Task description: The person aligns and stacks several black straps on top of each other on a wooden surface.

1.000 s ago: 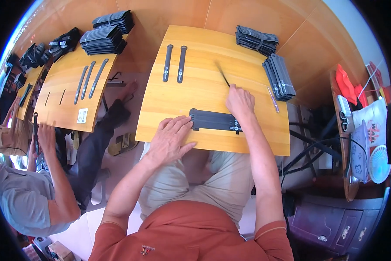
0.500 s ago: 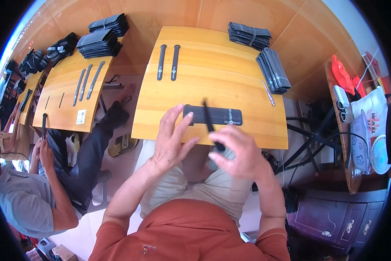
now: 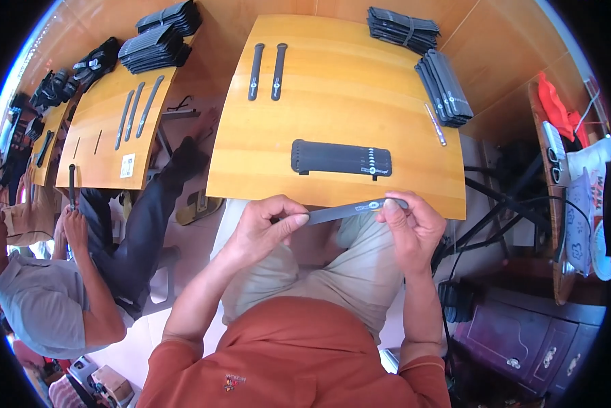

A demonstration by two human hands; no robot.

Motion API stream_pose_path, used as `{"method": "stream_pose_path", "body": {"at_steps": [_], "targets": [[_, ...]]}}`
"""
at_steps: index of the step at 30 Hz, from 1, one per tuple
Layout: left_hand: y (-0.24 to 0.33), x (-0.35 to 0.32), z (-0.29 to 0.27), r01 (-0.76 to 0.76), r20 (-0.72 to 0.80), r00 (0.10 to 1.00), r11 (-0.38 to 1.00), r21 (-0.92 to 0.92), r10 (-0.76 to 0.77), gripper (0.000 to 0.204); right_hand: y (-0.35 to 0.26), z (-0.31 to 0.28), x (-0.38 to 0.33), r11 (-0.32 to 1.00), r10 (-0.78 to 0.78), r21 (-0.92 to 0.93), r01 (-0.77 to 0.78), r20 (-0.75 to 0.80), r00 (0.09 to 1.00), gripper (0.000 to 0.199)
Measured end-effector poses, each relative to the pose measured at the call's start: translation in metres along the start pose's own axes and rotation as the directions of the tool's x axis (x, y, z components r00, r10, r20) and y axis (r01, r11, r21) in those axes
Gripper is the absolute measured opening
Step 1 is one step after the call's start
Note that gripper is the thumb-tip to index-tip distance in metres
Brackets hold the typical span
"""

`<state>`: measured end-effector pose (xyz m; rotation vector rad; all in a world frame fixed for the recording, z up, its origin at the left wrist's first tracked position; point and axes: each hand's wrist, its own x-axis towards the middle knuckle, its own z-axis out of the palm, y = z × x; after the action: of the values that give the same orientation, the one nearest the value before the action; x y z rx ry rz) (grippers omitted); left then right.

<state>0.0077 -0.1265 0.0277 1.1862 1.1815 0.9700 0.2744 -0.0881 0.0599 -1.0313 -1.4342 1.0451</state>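
A flat dark grey strap (image 3: 343,212) with a pale printed mark is stretched between my two hands, just off the table's front edge and above my lap. My left hand (image 3: 271,223) pinches one end between thumb and fingers. The other end, near the printed mark, is gripped by my right hand (image 3: 414,228). Beyond them on the table lies a row of overlapping dark straps (image 3: 336,158), side by side, with two small tabs sticking out at its near edge.
Two single straps (image 3: 256,71) lie at the table's far left. Strap bundles (image 3: 445,88) and a slim silver pen-like tool (image 3: 436,126) are at the right. Another person (image 3: 61,299) sits at a neighbouring table (image 3: 101,170) on the left. A side shelf (image 3: 557,224) stands right.
My left hand has come back from the row of straps and closed on one end of the strap. The strap, earlier in my right hand alone, now spans both hands. The view has shifted slightly.
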Motion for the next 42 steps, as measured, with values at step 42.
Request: {"method": "stream_pose_path", "body": {"at_steps": [42], "targets": [[-0.018,0.082,-0.015,0.259,-0.298,0.924,0.966,0.021,-0.241,0.018,0.091,-0.021,0.045,0.904,0.231,-0.324,-0.280,-0.182,0.956,0.016]]}}
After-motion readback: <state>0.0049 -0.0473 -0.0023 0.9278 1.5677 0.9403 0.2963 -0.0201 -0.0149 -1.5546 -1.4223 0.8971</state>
